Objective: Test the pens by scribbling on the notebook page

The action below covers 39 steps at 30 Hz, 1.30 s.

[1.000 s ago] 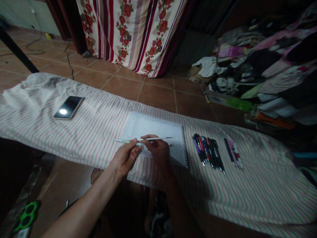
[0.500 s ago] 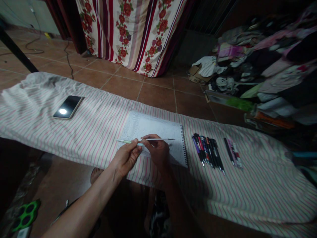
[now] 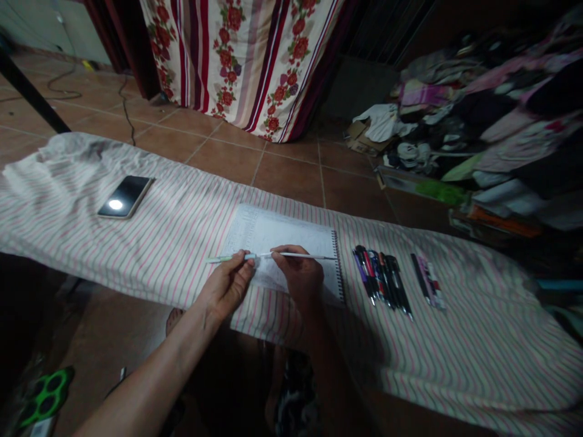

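My left hand point(image 3: 229, 284) is closed in a pinch on a slim light-green and blue pen point(image 3: 219, 260), which points out to the left. My right hand point(image 3: 301, 278) pinches a thin white pen refill point(image 3: 314, 256) with a dark tip towards the right. The inner ends of the two face each other between my fingertips; whether they touch, I cannot tell. Both hands are above an open spiral notebook point(image 3: 296, 232) with writing on its page. To the right of the notebook lies a row of several pens point(image 3: 382, 276), dark, purple and red.
A smaller group of pens point(image 3: 428, 280) lies farther right on the striped cloth point(image 3: 182, 224). A phone point(image 3: 125, 197) reflecting a bright light rests at left. Beyond are tiled floor point(image 3: 286, 176), a floral curtain point(image 3: 246, 60) and piled clothes point(image 3: 501, 115).
My hands have moved apart: the right one with the refill to the right, the left one with the pen slightly left. The pen and refill now lie nearly in line.
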Available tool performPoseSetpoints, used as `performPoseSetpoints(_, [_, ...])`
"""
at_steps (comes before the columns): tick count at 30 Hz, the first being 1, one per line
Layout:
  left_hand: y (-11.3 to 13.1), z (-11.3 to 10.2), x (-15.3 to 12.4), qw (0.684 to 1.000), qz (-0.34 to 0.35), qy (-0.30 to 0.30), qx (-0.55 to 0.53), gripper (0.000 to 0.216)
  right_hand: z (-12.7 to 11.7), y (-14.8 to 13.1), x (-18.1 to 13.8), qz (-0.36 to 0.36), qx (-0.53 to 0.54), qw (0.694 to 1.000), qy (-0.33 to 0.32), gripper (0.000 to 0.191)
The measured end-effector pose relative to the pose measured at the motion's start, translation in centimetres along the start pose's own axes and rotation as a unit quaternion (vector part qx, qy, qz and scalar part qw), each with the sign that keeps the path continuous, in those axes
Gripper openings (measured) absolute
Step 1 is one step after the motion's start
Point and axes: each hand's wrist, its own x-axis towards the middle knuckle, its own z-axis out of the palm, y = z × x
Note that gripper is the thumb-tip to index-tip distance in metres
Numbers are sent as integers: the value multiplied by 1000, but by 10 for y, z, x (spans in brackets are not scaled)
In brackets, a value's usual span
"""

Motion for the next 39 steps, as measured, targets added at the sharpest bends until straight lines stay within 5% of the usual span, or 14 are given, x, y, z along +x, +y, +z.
performPoseSetpoints(13, [-6, 2, -1, 1000, -29, 12, 0, 21, 5, 2, -5, -15, -23, 999, -37, 12])
performPoseSetpoints(28, [-10, 2, -2, 1000, -26, -3, 11, 24, 14, 4, -8, 101, 97, 988, -61, 16])
performPoseSetpoints(39, [-11, -2, 2, 999, -38, 11, -27, 21, 24, 9, -11, 24, 55, 993, -99, 16])
